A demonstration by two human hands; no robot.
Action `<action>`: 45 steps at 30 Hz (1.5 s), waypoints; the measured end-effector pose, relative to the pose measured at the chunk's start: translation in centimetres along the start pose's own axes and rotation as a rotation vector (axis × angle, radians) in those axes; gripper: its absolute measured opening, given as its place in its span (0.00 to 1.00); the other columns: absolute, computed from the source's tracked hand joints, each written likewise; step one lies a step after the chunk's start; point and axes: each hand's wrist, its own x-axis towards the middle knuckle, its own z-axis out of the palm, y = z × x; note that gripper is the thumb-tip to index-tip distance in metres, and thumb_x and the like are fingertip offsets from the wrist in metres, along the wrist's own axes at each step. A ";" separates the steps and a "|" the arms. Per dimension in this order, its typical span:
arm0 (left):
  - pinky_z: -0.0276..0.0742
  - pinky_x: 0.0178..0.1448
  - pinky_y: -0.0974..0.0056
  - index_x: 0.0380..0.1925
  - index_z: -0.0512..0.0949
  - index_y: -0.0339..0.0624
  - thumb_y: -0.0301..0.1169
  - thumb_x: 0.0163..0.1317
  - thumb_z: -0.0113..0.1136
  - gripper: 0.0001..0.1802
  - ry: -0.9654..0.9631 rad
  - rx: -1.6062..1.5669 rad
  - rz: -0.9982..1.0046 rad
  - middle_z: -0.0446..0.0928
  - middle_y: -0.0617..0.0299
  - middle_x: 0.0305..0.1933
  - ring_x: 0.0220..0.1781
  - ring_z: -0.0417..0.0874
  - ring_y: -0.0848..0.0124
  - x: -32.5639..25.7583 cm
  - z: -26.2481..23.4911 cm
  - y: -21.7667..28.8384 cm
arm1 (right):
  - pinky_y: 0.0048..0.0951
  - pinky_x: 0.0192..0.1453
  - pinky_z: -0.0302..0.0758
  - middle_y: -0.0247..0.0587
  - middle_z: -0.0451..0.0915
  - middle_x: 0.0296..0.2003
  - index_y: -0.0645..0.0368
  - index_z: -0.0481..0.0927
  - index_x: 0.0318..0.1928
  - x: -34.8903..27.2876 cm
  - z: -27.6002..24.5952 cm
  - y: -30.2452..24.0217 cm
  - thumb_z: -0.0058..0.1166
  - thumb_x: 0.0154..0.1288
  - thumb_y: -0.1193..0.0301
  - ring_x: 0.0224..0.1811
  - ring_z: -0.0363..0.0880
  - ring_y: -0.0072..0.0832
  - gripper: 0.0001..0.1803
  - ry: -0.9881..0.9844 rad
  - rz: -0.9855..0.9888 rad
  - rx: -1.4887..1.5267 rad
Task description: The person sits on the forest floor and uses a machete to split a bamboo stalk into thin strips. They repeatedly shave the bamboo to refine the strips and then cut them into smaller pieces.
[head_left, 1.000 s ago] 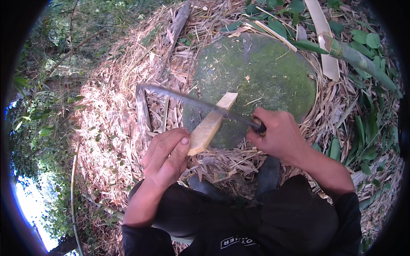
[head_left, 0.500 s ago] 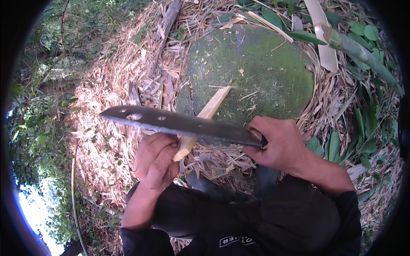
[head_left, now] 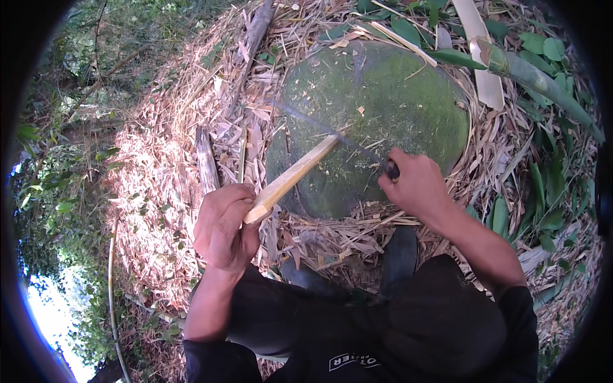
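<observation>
My left hand (head_left: pixel 225 227) grips the near end of a pale split bamboo strip (head_left: pixel 294 177), which slants up and to the right onto a round mossy green stone (head_left: pixel 396 96). My right hand (head_left: pixel 415 185) is closed on the dark handle of a long knife. The knife's blade (head_left: pixel 319 126) shows edge-on as a thin blurred line and meets the far tip of the strip over the stone. I am crouched, with dark trousers and dark boots at the bottom of the view.
Dry bamboo shavings and husks (head_left: pixel 172 159) cover the ground around the stone. A green bamboo stalk (head_left: pixel 543 83) and a pale split slat (head_left: pixel 482 57) lie at the upper right among green leaves. A grey stick (head_left: pixel 205 159) lies left of the stone.
The knife, raised flat and close to the camera half a second ago, has come down onto the strip's far tip. My left hand has kept hold of the strip.
</observation>
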 end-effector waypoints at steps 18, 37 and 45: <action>0.81 0.47 0.60 0.45 0.75 0.29 0.21 0.66 0.67 0.12 -0.015 -0.032 -0.104 0.82 0.47 0.39 0.41 0.84 0.58 0.1 -0.2 -0.2 | 0.55 0.42 0.83 0.56 0.84 0.27 0.62 0.79 0.42 -0.3 0.9 1.6 0.63 0.60 0.64 0.33 0.86 0.57 0.15 0.014 0.101 -0.073; 0.85 0.40 0.66 0.50 0.79 0.28 0.28 0.73 0.63 0.13 0.123 -0.676 -0.872 0.86 0.56 0.31 0.33 0.87 0.70 1.0 -0.5 1.3 | 0.49 0.38 0.77 0.57 0.79 0.22 0.70 0.80 0.34 -0.7 -0.2 0.7 0.61 0.56 0.65 0.29 0.83 0.55 0.16 0.052 0.113 0.229; 0.78 0.34 0.72 0.33 0.80 0.32 0.26 0.69 0.67 0.08 0.034 -0.271 -0.581 0.85 0.57 0.28 0.29 0.84 0.79 0.3 -0.1 2.2 | 0.45 0.35 0.80 0.50 0.82 0.25 0.65 0.78 0.39 -2.3 -3.1 -5.2 0.64 0.56 0.69 0.27 0.86 0.47 0.15 0.180 -0.171 0.340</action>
